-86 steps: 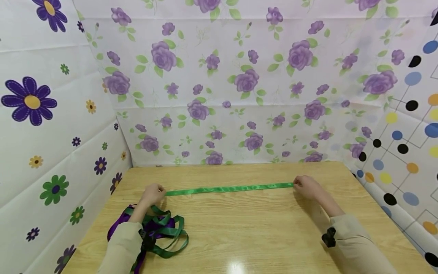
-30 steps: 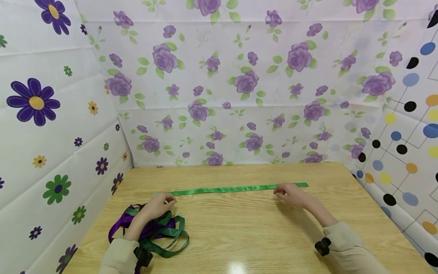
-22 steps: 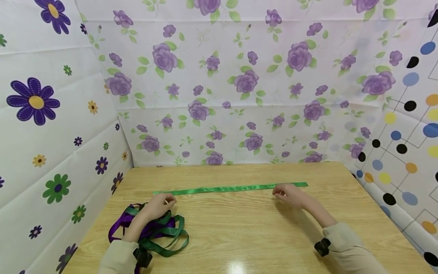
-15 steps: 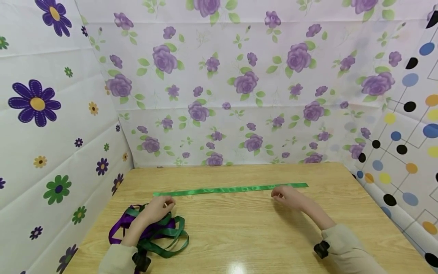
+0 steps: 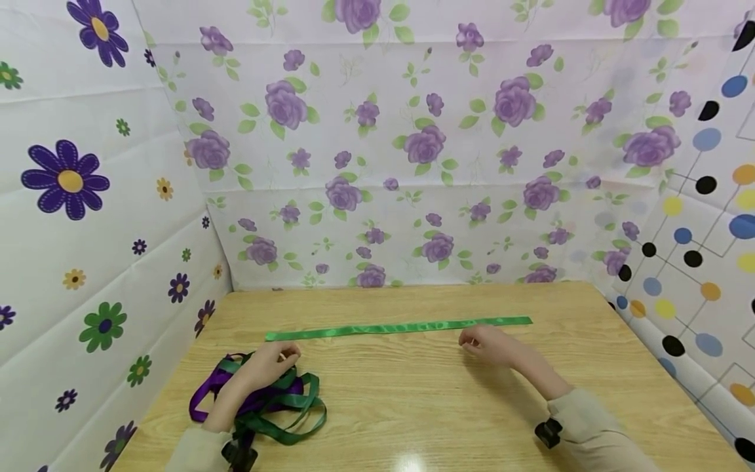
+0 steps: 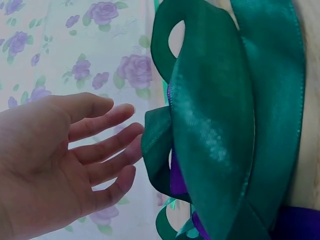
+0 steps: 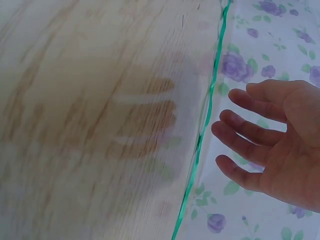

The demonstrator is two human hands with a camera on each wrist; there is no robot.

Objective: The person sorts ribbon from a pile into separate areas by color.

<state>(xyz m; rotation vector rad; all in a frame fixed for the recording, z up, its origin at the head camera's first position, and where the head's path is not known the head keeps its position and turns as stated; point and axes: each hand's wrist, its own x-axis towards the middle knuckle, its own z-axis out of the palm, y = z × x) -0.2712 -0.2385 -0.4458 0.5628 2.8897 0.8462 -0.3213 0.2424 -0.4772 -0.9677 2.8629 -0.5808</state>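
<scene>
left hand (image 5: 268, 364) lower left, right hand (image 5: 491, 344) lower centre-right: fingers relaxed, empty | strip (image 5: 383, 328) just up-frame, long axis left-right | right hand seems nearer; height unclear

Wooden table (image 5: 413, 393), rose-printed backdrop (image 5: 377, 144)

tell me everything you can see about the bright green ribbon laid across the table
The bright green ribbon is a narrow, shiny strip, satin by its look, with slight ripples. Both ends are visible. It lies nearly straight across the wooden table, toward the far edge, its right end slightly farther away. The left hand and right hand are near it; neither holds it.
</scene>
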